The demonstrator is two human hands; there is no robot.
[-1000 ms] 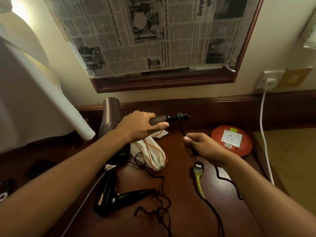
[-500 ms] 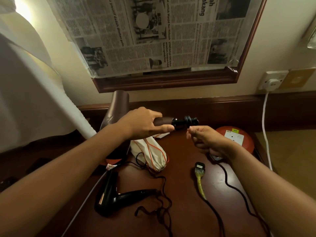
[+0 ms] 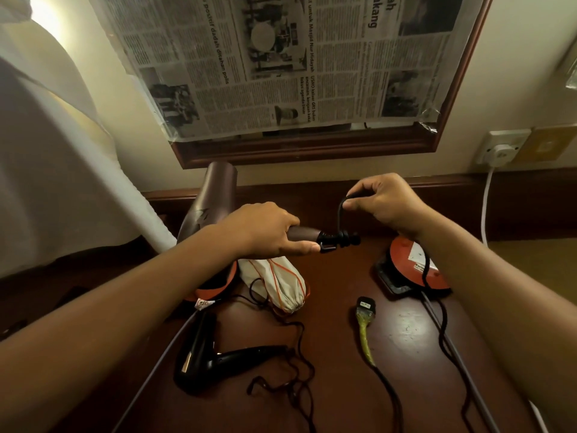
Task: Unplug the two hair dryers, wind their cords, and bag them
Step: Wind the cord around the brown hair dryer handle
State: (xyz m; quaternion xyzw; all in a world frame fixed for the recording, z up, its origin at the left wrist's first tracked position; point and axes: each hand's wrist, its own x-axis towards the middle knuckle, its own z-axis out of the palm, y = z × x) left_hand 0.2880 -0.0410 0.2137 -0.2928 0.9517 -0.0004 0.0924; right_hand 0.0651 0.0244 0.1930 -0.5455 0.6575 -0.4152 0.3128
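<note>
My left hand [image 3: 268, 229] grips the handle of a brown hair dryer [image 3: 212, 201], held above the wooden desk [image 3: 337, 354] with its barrel pointing at the wall. My right hand [image 3: 387, 203] pinches that dryer's black cord [image 3: 340, 214] just above the handle's end, where the cord is looped around the strain relief. The cord trails down past my right wrist. A black hair dryer [image 3: 212, 360] lies on the desk near me with its cord [image 3: 293, 379] tangled beside it. A white drawstring bag [image 3: 278, 282] with orange cords lies under my left hand.
An orange round extension reel [image 3: 412, 267] sits at the right of the desk. A black plug on a yellow-green taped cable [image 3: 365, 323] lies mid-desk. A white plug [image 3: 499, 151] sits in the wall socket, its cable hanging down. A newspaper-covered framed mirror [image 3: 299, 67] hangs above.
My right hand has risen from beside the handle's end to above it, carrying the cord up in a loop. The brown dryer has shifted slightly, still in my left hand.
</note>
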